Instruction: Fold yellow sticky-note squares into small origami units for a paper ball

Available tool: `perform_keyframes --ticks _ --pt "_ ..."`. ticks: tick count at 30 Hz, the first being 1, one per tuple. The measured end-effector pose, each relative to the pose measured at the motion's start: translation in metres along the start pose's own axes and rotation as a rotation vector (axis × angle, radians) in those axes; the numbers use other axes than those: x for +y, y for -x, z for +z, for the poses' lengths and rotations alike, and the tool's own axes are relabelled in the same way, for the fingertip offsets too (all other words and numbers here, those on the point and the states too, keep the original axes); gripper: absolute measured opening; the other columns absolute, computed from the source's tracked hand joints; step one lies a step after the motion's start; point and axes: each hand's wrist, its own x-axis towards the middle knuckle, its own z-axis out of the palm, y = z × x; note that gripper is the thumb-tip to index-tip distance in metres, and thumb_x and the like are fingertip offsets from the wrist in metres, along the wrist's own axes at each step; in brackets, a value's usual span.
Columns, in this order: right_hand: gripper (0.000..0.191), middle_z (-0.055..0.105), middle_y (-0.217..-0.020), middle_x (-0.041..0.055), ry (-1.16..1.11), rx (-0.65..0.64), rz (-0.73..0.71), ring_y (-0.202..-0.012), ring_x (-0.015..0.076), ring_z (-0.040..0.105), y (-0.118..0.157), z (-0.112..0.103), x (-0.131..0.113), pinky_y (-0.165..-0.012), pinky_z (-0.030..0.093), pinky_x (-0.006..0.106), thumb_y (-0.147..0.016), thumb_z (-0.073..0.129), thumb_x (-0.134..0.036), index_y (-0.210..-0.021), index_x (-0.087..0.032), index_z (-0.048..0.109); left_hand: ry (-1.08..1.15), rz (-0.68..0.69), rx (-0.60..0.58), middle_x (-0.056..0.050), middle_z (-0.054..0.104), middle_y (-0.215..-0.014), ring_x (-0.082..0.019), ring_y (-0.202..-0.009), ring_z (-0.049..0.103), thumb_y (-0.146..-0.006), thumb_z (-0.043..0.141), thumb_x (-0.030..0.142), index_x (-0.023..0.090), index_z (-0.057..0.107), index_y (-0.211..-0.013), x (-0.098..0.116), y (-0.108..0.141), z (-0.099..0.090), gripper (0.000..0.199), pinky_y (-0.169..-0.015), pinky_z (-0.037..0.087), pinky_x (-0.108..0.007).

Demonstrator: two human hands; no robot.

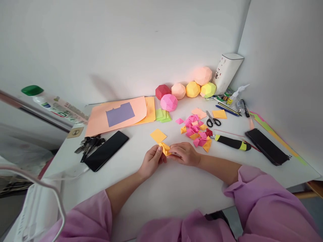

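Between my two hands is a folded yellow-orange paper piece point(165, 148). My left hand point(152, 159) pinches its left side with the thumb on top. On the other side, the fingers of my right hand point(185, 154) close on its right edge. Just beyond it lies a flat yellow-orange paper square point(158, 135). A pile of folded pink and orange paper pieces point(195, 126) sits past my right hand, with one dark red folded piece point(209, 132) at its right edge. My fingertips partly cover the piece I hold.
Faceted paper balls point(169, 102) stand along the wall. Scissors point(213, 119), a black-and-lime cutter point(232, 142) and a black case point(267, 146) lie right. Left are a phone point(106, 151), keys point(91, 145) and large paper sheets point(98, 117). Green paper squares point(164, 116) lie beside the sheets.
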Motion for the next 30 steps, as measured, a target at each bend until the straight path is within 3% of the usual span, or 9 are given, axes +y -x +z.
perform_keyframes --ticks 15,20,26,30 --pt "0.004 0.063 -0.07 0.0015 -0.025 -0.058 0.074 -0.059 0.0122 0.057 0.0029 0.0003 0.0007 -0.056 0.044 0.023 -0.089 0.044 -0.018 -0.088 -0.02 0.047 -0.038 -0.001 0.013 0.001 0.056 -0.057 -0.011 -0.051 0.048 -0.085 0.049 0.055 0.019 0.048 -0.068 0.0001 0.0004 0.0011 0.04 -0.05 0.034 -0.024" --pt "0.005 0.057 -0.06 -0.0025 -0.062 -0.019 0.093 -0.047 0.0102 0.049 0.0025 0.0002 0.0011 -0.048 0.037 0.022 -0.091 0.042 -0.02 -0.087 -0.02 0.045 -0.058 0.02 0.022 0.002 0.057 -0.055 -0.01 -0.049 0.046 -0.087 0.048 0.051 0.019 0.048 -0.07 0.0008 0.0014 0.0014 0.036 -0.05 0.034 -0.023" --pt "0.016 0.059 -0.059 -0.0027 -0.085 -0.087 0.116 -0.049 0.0102 0.053 0.0025 0.0022 0.0005 -0.05 0.04 0.021 -0.089 0.052 -0.035 -0.091 -0.019 0.049 -0.061 -0.004 0.04 0.002 0.056 -0.055 -0.011 -0.05 0.048 -0.085 0.049 0.054 0.019 0.048 -0.069 0.0029 0.0022 0.0025 0.038 -0.05 0.036 -0.023" --pt "0.012 0.057 -0.057 -0.0034 -0.061 -0.083 0.125 -0.047 0.0093 0.049 0.0032 0.0038 0.0009 -0.05 0.039 0.022 -0.089 0.051 -0.03 -0.086 -0.019 0.051 -0.053 0.011 0.027 0.002 0.055 -0.055 -0.011 -0.051 0.049 -0.086 0.048 0.054 0.019 0.048 -0.069 0.0022 0.0013 0.0021 0.039 -0.05 0.036 -0.024"
